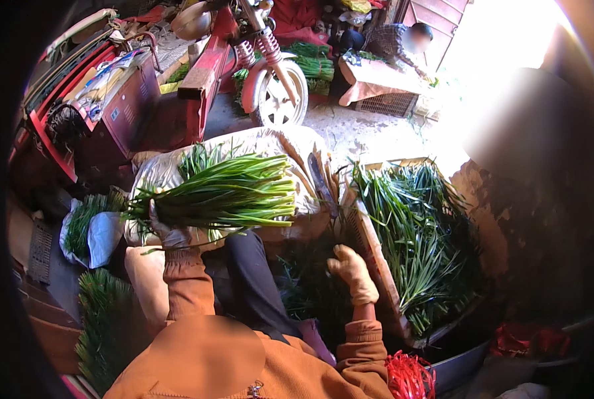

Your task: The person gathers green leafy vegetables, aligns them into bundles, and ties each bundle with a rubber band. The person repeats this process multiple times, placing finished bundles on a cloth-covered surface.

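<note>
My left hand (168,233), in a pale glove, grips a thick bundle of long green leaves that look like garlic chives (227,192). The cut stem ends point right, and the leaf tips trail left past my wrist. Beneath the bundle is a low bench covered with white sheeting (257,137), where more loose green leaves (197,162) lie. My right hand (354,274), also gloved, hovers beside the crate with its thumb apart from the fingers and nothing visible in it. A shallow crate (376,264) at my right is heaped with loose chives (416,234).
A dark blade-like strip (321,182) lies at the bench's right end. Red plastic ties (410,375) hang near my right elbow. More greens (100,319) stand at my left, near a white bag (105,239). Beyond are a three-wheeler's front wheel (281,95) and another person (389,42).
</note>
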`<state>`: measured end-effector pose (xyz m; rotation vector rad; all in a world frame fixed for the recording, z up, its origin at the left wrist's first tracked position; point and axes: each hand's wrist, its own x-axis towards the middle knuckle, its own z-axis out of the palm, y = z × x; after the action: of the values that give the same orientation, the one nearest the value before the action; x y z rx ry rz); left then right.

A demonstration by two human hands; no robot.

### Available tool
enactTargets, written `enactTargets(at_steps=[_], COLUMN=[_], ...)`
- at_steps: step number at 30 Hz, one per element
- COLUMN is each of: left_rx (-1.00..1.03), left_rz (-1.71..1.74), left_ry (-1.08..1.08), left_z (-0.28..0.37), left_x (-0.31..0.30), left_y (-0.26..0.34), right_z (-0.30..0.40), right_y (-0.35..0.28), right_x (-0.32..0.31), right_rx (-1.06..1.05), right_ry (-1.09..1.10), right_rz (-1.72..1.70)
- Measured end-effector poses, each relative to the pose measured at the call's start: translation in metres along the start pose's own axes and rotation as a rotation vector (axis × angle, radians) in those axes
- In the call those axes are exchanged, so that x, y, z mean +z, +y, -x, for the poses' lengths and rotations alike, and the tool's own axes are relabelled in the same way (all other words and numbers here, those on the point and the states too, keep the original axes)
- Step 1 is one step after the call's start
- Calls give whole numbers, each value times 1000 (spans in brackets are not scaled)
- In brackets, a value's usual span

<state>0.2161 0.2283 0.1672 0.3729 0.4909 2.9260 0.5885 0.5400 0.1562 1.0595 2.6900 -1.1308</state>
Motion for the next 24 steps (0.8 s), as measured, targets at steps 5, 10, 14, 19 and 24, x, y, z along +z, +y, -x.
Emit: enactTargets(at_steps=[5, 10, 14, 19, 24], left_rx=[-99, -124, -115, 32, -111], left_rz=[128, 165, 201, 64, 423], left_ry=[-238, -348, -253, -336, -423], left_z=[8, 12, 8, 22, 32], left_x=[26, 40, 33, 81, 120], left_y=[-12, -17, -1, 4, -14], right_z=[0, -39, -42, -44, -51], right_y=[-130, -148, -87, 19, 11], right_x=[-50, -8, -18, -21, -9], right_rx=[-216, -397, -195, -76, -228], right_ry=[-122, -61, 215, 211, 93], right_rz=[-1070, -1155, -996, -866, -1122])
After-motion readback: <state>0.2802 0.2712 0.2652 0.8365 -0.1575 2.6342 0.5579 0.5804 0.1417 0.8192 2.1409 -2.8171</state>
